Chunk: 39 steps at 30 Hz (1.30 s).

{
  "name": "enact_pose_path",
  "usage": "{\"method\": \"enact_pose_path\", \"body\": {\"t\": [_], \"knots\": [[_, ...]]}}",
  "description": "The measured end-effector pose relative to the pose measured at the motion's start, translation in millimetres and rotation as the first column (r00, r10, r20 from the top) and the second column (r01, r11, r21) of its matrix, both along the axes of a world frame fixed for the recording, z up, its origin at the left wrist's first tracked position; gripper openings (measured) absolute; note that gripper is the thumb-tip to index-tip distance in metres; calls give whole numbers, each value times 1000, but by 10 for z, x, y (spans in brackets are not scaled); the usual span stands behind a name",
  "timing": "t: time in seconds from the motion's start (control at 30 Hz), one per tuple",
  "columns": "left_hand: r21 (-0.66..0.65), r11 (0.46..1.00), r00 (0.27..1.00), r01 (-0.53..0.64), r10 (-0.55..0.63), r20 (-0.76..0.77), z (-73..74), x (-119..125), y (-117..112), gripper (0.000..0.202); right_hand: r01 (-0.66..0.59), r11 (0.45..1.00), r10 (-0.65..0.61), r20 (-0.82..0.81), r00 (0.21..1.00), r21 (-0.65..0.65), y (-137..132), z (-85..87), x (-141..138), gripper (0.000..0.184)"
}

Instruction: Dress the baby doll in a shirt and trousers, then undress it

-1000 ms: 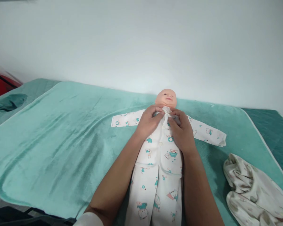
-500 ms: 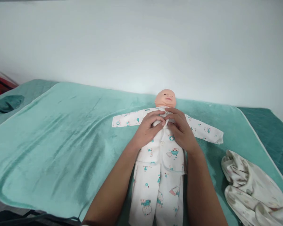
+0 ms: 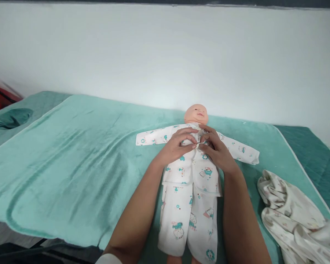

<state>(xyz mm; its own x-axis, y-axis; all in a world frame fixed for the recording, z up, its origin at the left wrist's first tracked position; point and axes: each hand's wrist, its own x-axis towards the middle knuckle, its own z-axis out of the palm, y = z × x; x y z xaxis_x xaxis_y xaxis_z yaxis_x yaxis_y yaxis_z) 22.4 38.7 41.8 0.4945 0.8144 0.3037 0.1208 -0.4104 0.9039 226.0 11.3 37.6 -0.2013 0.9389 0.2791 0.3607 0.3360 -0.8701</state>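
A baby doll (image 3: 195, 113) lies on its back, head toward the wall, its sleeves spread out to both sides. It wears a white printed jacket (image 3: 178, 172) with a front opening, and matching white pants (image 3: 176, 220). My left hand (image 3: 178, 145) pinches one front edge of the jacket at the chest. Facing it, my right hand (image 3: 216, 148) grips the other edge, fingertips nearly meeting the left ones. A button shows lower on the front; whatever lies between my fingertips is too small to make out.
A green blanket (image 3: 71, 154) covers the bed under the doll. Crumpled white printed cloth (image 3: 294, 216) lies at the right. Behind stands a pale wall (image 3: 165, 55). A hole in the padded surface (image 3: 13, 118) and something red (image 3: 0, 101) are at the far left.
The view has tilted and shifted slightly, so the pants' lower ends now show. Both hands stay at the jacket's chest, their fingertips now pinched closer together on its front edges.
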Motion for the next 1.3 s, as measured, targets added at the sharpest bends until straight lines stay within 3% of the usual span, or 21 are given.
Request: {"method": "enact_pose_path", "body": {"t": [0.2,0.7,1.13,1.3], "knots": [[-33,999,1000,18,-19,-2,-29,-22,35,10,-111,994,111,85,990,-8,30,-8,92,21],[-137,989,996,-46,55,66,-49,45,17,10,36,999,-36,24,999,-2,16,47,-50,17],[-122,986,992,-110,116,46,-35,90,-3,20,-160,983,175,-193,965,89,34,2,47,6],[-68,996,998,56,-54,27,-18,-33,27,17,-81,992,114,-402,908,99,22,5,35,18]]}}
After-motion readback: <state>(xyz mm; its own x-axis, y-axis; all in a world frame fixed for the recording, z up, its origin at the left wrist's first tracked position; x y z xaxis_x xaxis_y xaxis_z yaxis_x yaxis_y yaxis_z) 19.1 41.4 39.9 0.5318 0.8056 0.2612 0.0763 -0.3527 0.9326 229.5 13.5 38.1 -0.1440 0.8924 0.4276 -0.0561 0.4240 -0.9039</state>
